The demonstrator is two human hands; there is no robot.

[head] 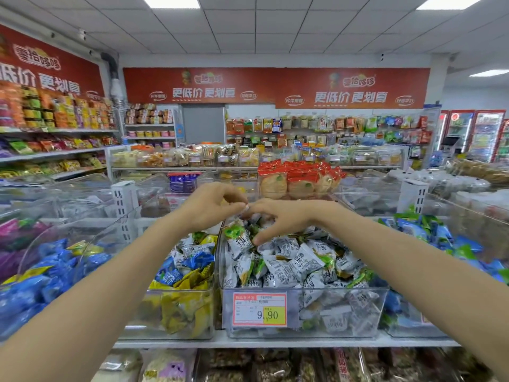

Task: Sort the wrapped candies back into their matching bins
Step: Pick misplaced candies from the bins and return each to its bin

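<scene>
A clear bin (pixel 303 312) in the middle of the shelf holds white-and-green wrapped candies (pixel 292 266). The bin to its left (pixel 176 326) holds a mix of yellow, blue and white candies (pixel 190 274). Both my hands meet above the back of the middle bin. My left hand (pixel 212 208) has its fingers curled, and its fingertips pinch a small pale wrapper piece (pixel 246 207). My right hand (pixel 281 219) arches over the pile. Its thumb and fingers are curled around white-and-green candies, which lie partly hidden under the palm.
A far-left bin (pixel 41 274) holds blue candies, and a right bin (pixel 429 235) holds blue and green ones. A red and yellow price tag (pixel 260 308) is stuck on the middle bin's front. Red-topped snack bags (pixel 297 177) stand behind, and more packets fill the shelf below (pixel 248 365).
</scene>
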